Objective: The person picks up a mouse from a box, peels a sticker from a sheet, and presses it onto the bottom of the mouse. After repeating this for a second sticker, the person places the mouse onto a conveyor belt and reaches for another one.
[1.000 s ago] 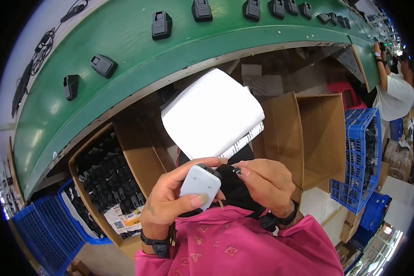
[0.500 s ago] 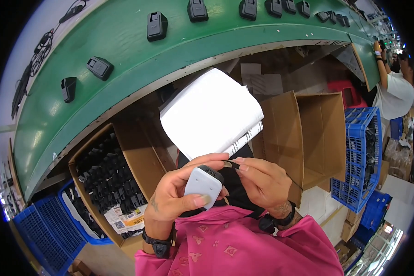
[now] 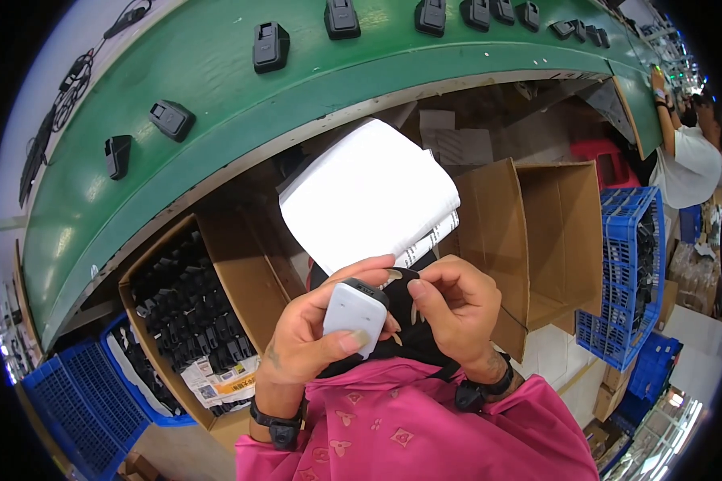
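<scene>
Device, pale grey and black, sits in the grip of the left hand before a pink garment while the right hand pinches a thin dark strip, fine two-handed work seemingly calling next for steadiness.

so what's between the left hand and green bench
In the head view, a white sheet fills most of the stretch from the left hand to the green bench.

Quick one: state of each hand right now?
Left hand: closed, holding a pale grey-and-black device.
Right hand: closed, fingers appear to pinch a thin black strip.
</scene>
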Tool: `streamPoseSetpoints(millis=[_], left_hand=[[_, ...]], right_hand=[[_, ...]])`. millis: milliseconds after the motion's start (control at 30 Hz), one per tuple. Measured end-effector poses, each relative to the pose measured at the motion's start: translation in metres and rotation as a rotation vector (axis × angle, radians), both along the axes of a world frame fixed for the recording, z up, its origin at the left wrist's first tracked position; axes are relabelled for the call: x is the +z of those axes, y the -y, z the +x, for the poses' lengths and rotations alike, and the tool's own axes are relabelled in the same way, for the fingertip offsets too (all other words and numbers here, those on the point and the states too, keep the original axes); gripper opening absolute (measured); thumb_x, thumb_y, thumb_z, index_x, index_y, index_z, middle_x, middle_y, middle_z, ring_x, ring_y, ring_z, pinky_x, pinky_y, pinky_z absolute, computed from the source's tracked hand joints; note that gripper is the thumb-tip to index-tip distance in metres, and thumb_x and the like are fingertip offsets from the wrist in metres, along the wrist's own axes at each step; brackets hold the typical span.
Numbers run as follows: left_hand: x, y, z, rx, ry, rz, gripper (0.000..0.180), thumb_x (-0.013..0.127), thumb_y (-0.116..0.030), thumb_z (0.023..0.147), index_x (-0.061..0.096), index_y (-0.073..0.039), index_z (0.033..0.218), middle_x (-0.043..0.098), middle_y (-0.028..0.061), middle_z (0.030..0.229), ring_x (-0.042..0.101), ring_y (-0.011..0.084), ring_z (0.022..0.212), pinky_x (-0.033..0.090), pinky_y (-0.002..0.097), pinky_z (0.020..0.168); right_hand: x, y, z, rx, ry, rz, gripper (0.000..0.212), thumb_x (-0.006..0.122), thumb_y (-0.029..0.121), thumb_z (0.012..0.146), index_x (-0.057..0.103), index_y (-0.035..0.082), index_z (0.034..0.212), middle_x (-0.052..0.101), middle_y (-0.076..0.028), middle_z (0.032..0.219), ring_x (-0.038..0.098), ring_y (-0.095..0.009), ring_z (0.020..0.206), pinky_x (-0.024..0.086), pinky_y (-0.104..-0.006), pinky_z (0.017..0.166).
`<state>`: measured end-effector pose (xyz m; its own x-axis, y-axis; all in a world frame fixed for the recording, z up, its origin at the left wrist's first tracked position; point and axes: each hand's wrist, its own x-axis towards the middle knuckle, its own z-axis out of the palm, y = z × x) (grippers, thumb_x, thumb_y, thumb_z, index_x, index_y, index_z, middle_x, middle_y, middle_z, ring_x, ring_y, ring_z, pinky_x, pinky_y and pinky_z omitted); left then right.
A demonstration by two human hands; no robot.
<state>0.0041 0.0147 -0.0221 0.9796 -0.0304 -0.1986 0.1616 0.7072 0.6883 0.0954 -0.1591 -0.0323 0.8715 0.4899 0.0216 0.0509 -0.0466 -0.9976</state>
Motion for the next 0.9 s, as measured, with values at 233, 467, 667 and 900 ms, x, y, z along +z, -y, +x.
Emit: streamPoseSetpoints(millis=[233, 467, 667, 900], left_hand=[[0.007, 0.010, 0.000, 0.088, -0.092, 0.035, 0.063, 0.072, -0.019, 0.074, 0.051, 0.012, 0.124, 0.037, 0.0288, 0.141, 0.066, 0.0301, 0.089, 0.054, 0.0355, 0.077], [0.022, 0.013, -0.004, 0.269, -0.120, 0.235, 0.053, 0.066, -0.014, 0.081, 0.038, 0.001, 0.124, 0.049, 0.0241, 0.127, 0.064, 0.0292, 0.096, 0.053, 0.0372, 0.083], [0.024, 0.021, -0.003, 0.133, -0.034, 0.535, 0.053, 0.059, -0.008, 0.086, 0.032, 0.000, 0.131, 0.058, 0.0151, 0.104, 0.059, 0.0195, 0.090, 0.047, 0.0303, 0.079], [0.034, 0.019, 0.002, 0.065, 0.042, 0.637, 0.049, 0.053, -0.012, 0.089, 0.031, 0.003, 0.130, 0.060, 0.0196, 0.102, 0.062, 0.0261, 0.089, 0.047, 0.0349, 0.080]], right_hand=[[-0.003, 0.002, 0.003, 0.005, 0.067, 0.051, 0.004, 0.060, -0.003, 0.085, 0.057, -0.002, 0.083, 0.055, -0.004, 0.073, 0.046, -0.005, 0.054, 0.036, -0.0193, 0.046], [0.024, 0.011, 0.014, -0.138, 0.014, 0.202, 0.014, 0.061, 0.010, 0.089, 0.052, -0.001, 0.085, 0.052, -0.007, 0.075, 0.042, -0.007, 0.051, 0.033, -0.0189, 0.043], [0.056, -0.008, 0.004, 0.135, -0.147, 0.268, 0.016, 0.059, 0.011, 0.091, 0.050, -0.002, 0.088, 0.053, -0.009, 0.073, 0.043, -0.006, 0.050, 0.034, -0.0191, 0.042], [0.065, -0.011, 0.001, 0.140, -0.273, 0.190, 0.007, 0.062, 0.001, 0.087, 0.057, -0.003, 0.087, 0.061, -0.003, 0.074, 0.054, -0.004, 0.063, 0.043, -0.0193, 0.055]])
